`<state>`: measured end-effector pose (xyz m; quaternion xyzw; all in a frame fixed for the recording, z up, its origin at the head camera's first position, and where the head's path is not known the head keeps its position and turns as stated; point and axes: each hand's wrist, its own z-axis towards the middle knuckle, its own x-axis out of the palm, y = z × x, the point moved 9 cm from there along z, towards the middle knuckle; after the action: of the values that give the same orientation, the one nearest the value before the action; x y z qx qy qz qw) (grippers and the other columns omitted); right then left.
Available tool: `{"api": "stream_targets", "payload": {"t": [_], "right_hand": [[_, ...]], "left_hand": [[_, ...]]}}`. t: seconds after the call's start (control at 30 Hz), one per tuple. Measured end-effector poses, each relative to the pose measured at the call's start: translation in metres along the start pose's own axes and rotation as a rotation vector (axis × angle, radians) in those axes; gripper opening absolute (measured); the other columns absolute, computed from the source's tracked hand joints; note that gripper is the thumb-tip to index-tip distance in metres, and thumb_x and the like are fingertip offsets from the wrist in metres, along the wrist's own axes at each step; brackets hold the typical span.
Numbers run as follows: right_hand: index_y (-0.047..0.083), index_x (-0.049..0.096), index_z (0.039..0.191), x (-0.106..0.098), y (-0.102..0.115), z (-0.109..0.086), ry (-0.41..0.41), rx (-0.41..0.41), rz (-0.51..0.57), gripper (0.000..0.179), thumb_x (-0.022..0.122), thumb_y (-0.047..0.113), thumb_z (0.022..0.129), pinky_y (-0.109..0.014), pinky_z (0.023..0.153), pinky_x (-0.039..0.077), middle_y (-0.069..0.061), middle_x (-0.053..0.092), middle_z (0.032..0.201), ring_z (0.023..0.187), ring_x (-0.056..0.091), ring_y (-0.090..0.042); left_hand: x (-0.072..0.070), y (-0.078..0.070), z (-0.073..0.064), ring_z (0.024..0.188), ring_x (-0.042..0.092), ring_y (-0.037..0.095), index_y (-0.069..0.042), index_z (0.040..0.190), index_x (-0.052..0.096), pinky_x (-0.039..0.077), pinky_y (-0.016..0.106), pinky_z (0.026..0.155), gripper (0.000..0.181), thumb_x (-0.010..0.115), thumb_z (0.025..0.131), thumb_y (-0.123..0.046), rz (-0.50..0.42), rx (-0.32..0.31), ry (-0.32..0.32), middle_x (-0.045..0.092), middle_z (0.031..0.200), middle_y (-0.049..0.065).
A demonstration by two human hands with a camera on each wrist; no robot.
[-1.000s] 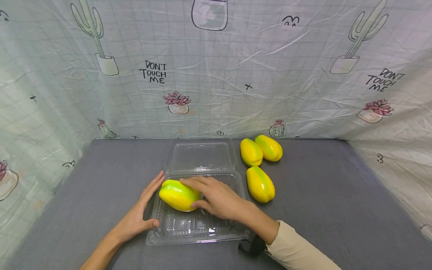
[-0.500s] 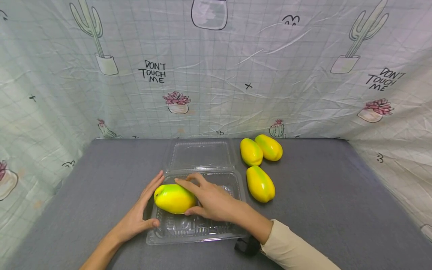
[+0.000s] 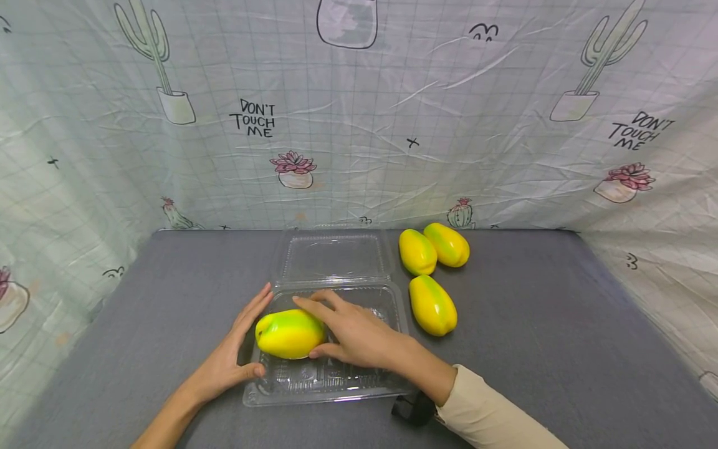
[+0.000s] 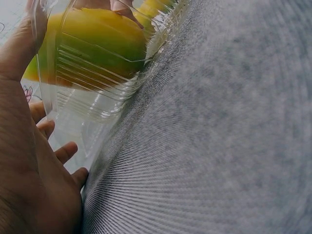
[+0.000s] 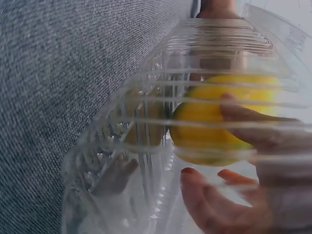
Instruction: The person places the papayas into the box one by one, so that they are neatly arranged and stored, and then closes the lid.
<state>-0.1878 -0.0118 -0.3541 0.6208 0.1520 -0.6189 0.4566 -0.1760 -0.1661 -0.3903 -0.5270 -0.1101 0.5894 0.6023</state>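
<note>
A yellow-green papaya (image 3: 290, 334) lies lengthwise in the left part of a clear plastic clamshell container (image 3: 328, 399), seen through its wall in both wrist views. My right hand (image 3: 359, 330) reaches over the tray and holds the papaya's right end, thumb on the near side and fingers on the far side. Spread along the container's left rim is my left hand (image 3: 227, 358), its fingers straight and its thumb at the near part of the rim. In the left wrist view the left thumb (image 4: 22, 48) overlaps the rim while the other fingers extend beside the clear wall.
The container's lid (image 3: 336, 259) lies folded back behind the tray. To the right rest three more papayas: a near one (image 3: 433, 305), a back left one (image 3: 417, 252) and a back right one (image 3: 447, 246). A printed curtain (image 3: 359, 125) hangs behind the grey table (image 3: 538, 337).
The right hand has shifted the papaya left and slightly nearer within the tray, turning it more level. Most of this came in the first half second. The left hand stays in place.
</note>
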Motion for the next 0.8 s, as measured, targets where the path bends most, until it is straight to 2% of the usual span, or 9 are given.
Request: {"api": "stream_targets", "payload": {"t": [0.1, 0.2, 0.27, 0.33, 0.43, 0.47, 0.57, 0.67, 0.8], "right_hand": [[0.023, 0.026, 0.152, 0.0001, 0.0014, -0.0003, 0.004, -0.008, -0.001, 0.083, 0.069, 0.044, 0.085, -0.029, 0.078, 0.052, 0.0, 0.04, 0.139, 0.102, 0.055, -0.012], [0.023, 0.025, 0.153, 0.0006, 0.0022, -0.0012, 0.014, -0.007, -0.004, 0.083, 0.068, 0.045, 0.085, -0.029, 0.077, 0.052, 0.0, 0.04, 0.14, 0.101, 0.056, -0.012], [0.024, 0.024, 0.153, 0.0009, 0.0024, -0.0018, 0.021, -0.001, -0.002, 0.084, 0.068, 0.045, 0.085, -0.03, 0.077, 0.052, 0.0, 0.04, 0.141, 0.102, 0.056, -0.012], [0.023, 0.024, 0.153, 0.0011, 0.0024, -0.0022, 0.024, 0.002, -0.001, 0.084, 0.069, 0.044, 0.085, -0.031, 0.078, 0.052, 0.0, 0.039, 0.141, 0.103, 0.056, -0.013], [0.022, 0.025, 0.153, 0.0012, 0.0016, -0.0027, 0.024, 0.012, -0.003, 0.082, 0.069, 0.042, 0.086, -0.033, 0.079, 0.052, -0.001, 0.039, 0.141, 0.105, 0.057, -0.014], [0.021, 0.025, 0.152, 0.0011, 0.0012, -0.0027, 0.023, 0.016, -0.005, 0.082, 0.069, 0.041, 0.086, -0.033, 0.079, 0.053, -0.001, 0.039, 0.141, 0.105, 0.057, -0.014], [0.02, 0.027, 0.152, 0.001, -0.0001, -0.0026, 0.012, 0.025, -0.013, 0.079, 0.069, 0.038, 0.087, -0.033, 0.079, 0.053, -0.002, 0.04, 0.141, 0.105, 0.058, -0.016], [0.019, 0.028, 0.152, 0.0003, -0.0015, -0.0028, -0.003, 0.034, -0.022, 0.078, 0.069, 0.037, 0.087, -0.031, 0.077, 0.053, -0.003, 0.04, 0.141, 0.103, 0.059, -0.016], [0.02, 0.028, 0.151, -0.0011, -0.0027, -0.0039, -0.018, 0.043, -0.029, 0.078, 0.069, 0.037, 0.087, -0.029, 0.073, 0.053, -0.004, 0.04, 0.141, 0.098, 0.06, -0.016]], "left_hand": [[-0.0002, 0.0009, -0.0005, 0.145, 0.003, 0.03, -0.004, 0.153, 0.017, 0.008, 0.079, 0.091, 0.097, 0.058, 0.086, -0.062, -0.003, -0.009, 0.001, 0.004, 0.159, 0.014], [-0.0006, 0.0022, -0.0016, 0.145, 0.003, 0.03, -0.005, 0.153, 0.017, 0.008, 0.076, 0.094, 0.089, 0.061, 0.089, -0.05, -0.004, -0.023, 0.001, 0.005, 0.159, 0.013], [-0.0008, 0.0035, -0.0023, 0.145, 0.004, 0.029, -0.006, 0.153, 0.018, 0.009, 0.063, 0.104, 0.083, 0.062, 0.091, -0.039, 0.005, -0.036, -0.003, 0.006, 0.159, 0.012], [-0.0009, 0.0042, -0.0023, 0.145, 0.005, 0.029, -0.006, 0.153, 0.018, 0.009, 0.045, 0.111, 0.078, 0.061, 0.093, -0.03, 0.017, -0.041, -0.008, 0.007, 0.159, 0.011], [-0.0012, 0.0054, -0.0021, 0.144, 0.006, 0.028, -0.007, 0.153, 0.02, 0.008, 0.02, 0.108, 0.072, 0.059, 0.094, -0.018, 0.037, -0.056, -0.02, 0.009, 0.159, 0.01], [-0.0013, 0.0059, -0.002, 0.144, 0.007, 0.028, -0.008, 0.153, 0.021, 0.008, 0.018, 0.108, 0.07, 0.059, 0.094, -0.015, 0.04, -0.064, -0.026, 0.009, 0.159, 0.01], [-0.0017, 0.0078, -0.0017, 0.145, 0.008, 0.025, -0.011, 0.153, 0.022, 0.009, 0.023, 0.109, 0.069, 0.057, 0.093, -0.006, 0.051, -0.105, -0.043, 0.01, 0.159, 0.007], [-0.0017, 0.0085, -0.0013, 0.145, 0.008, 0.023, -0.013, 0.153, 0.023, 0.01, 0.043, 0.11, 0.071, 0.056, 0.092, -0.002, 0.053, -0.134, -0.055, 0.011, 0.159, 0.005], [-0.0017, 0.007, -0.0006, 0.145, 0.008, 0.022, -0.012, 0.152, 0.024, 0.011, 0.065, 0.103, 0.071, 0.058, 0.091, -0.001, 0.044, -0.141, -0.064, 0.011, 0.159, 0.004]]}}
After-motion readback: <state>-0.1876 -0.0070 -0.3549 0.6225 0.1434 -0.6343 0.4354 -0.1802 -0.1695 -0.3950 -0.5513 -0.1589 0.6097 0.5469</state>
